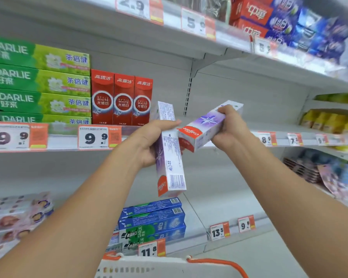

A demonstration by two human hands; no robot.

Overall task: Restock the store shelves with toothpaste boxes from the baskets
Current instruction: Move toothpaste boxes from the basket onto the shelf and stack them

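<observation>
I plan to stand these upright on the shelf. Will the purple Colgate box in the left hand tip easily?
Probably. The purple Colgate box is long and narrow with small ends, so it likely topples when nudged. The left hand holds it one-handed, so it seems light.

Basket below shelves

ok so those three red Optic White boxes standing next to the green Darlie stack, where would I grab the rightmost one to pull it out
Pinch the rightmost red Optic White box near its top, front face and bare right side, coming from the right front. It stands upright and its left side sits against the neighbouring red box; the shelf to its right is open.
</observation>
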